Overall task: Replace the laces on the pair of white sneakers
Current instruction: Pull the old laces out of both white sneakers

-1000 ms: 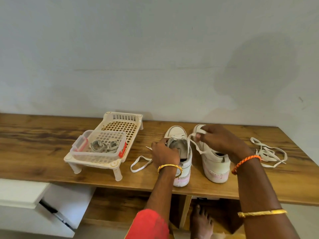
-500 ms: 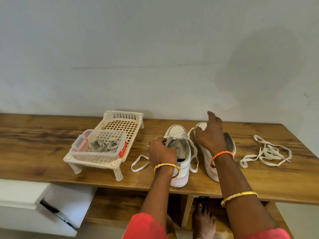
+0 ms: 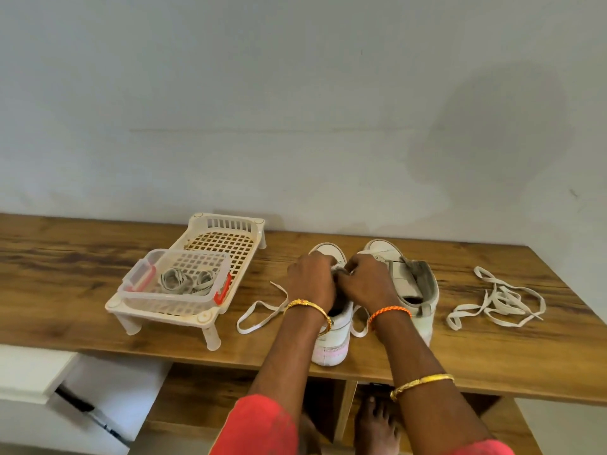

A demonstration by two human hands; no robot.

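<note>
Two white sneakers stand side by side on the wooden table (image 3: 82, 277), toes toward the wall. Over the left sneaker (image 3: 331, 343), my left hand (image 3: 312, 279) and my right hand (image 3: 368, 280) meet above its tongue, fingers curled around the lace there. That white lace (image 3: 259, 311) trails off the shoe to the left, and a loop shows by its right side. The right sneaker (image 3: 407, 277) stands unlaced with its tongue showing. A loose pile of removed laces (image 3: 496, 298) lies to the right.
A white plastic rack (image 3: 226, 234) stands at the left, carrying a clear box (image 3: 174, 284) with coiled laces inside. The table's front edge runs just under the left sneaker's heel. My bare feet show below, by the table's wooden shelf.
My right hand has left the right sneaker and come down onto the left sneaker beside my left hand. The right sneaker now stands free.
</note>
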